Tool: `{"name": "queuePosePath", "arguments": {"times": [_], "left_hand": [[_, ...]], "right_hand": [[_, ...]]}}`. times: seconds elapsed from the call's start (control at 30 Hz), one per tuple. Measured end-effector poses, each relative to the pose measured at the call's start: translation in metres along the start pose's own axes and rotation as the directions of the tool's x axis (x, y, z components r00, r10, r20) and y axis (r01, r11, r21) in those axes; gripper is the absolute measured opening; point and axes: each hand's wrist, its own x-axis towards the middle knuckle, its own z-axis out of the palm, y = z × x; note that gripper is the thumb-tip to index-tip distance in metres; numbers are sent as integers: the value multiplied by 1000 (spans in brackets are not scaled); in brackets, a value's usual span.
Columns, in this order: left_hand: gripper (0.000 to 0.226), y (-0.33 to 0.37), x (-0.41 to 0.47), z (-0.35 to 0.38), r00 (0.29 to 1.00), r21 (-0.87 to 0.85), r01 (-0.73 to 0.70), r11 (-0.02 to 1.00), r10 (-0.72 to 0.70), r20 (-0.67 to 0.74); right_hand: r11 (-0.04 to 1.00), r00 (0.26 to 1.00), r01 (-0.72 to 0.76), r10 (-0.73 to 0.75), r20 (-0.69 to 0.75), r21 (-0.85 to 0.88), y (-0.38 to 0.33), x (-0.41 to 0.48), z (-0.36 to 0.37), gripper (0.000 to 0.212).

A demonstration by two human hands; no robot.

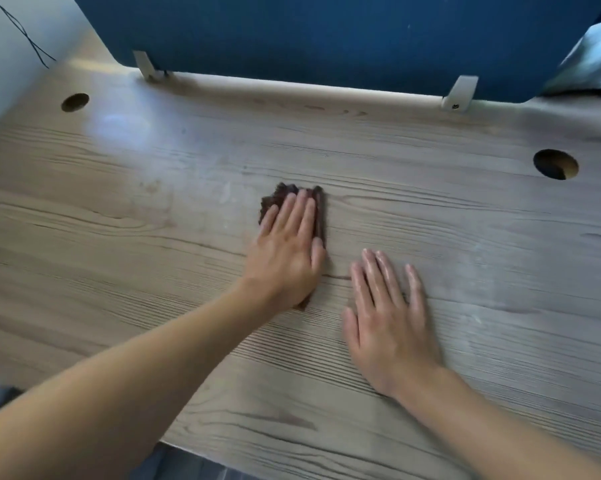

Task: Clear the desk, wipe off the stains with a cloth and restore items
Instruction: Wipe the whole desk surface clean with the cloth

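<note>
Mid-table, a little left of centre: the dark brown, nubby folded cloth (pixel 280 199) lies flat on the pale grey wood-grain table (pixel 465 237), pinned under your left hand (pixel 288 251). Grip there is wide: fingers straight and close together, palm down, pressing rather than clutching. Cloth shows past the fingertips on the back-edge side, as a narrow strip along the thumb side, and as a small corner under the heel of the hand. So its long axis runs front edge to back edge, in line with your fingers.

Your right hand (pixel 389 317) rests flat on bare wood just beside it, to the right and nearer the front edge. Grip wide too, fingers spread, holding nothing; the skin looks wet and shiny. It does not touch the cloth.

Relation that matters: a pale whitish smear (pixel 225 195) sits just left of the cloth's far end. A fainter brownish mark (pixel 153 187) lies further left again. Both are on the left hand's side, well apart from the right.

Judgement: you are in the wiping step, with restoring not yet begun. The next stroke probably wants to go leftward, broadside to the cloth's long axis, so that its full length sweeps the marks.

Back edge: dark blue partition panel (pixel 326 39) on two white brackets.
</note>
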Motion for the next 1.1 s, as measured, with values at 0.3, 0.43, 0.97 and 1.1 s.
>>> {"name": "queuePosePath", "arguments": {"times": [0.3, 0.43, 0.97, 1.1], "left_hand": [[70, -13, -36, 0, 961, 25, -276, 961, 275, 36], [72, -3, -21, 3, 999, -2, 39, 999, -39, -17], [71, 2, -85, -1, 997, 22, -75, 997, 75, 11], [69, 16, -173, 0, 866, 37, -498, 866, 495, 63]], "right_hand": [[998, 1000, -12, 12, -6, -54, -2, 3, 2, 65], [998, 1000, -17, 17, -8, -60, -1, 2, 2, 65], [997, 1000, -23, 23, -1, -77, -2, 2, 3, 67], [995, 1000, -26, 26, 3, -92, -1, 3, 2, 68]]}}
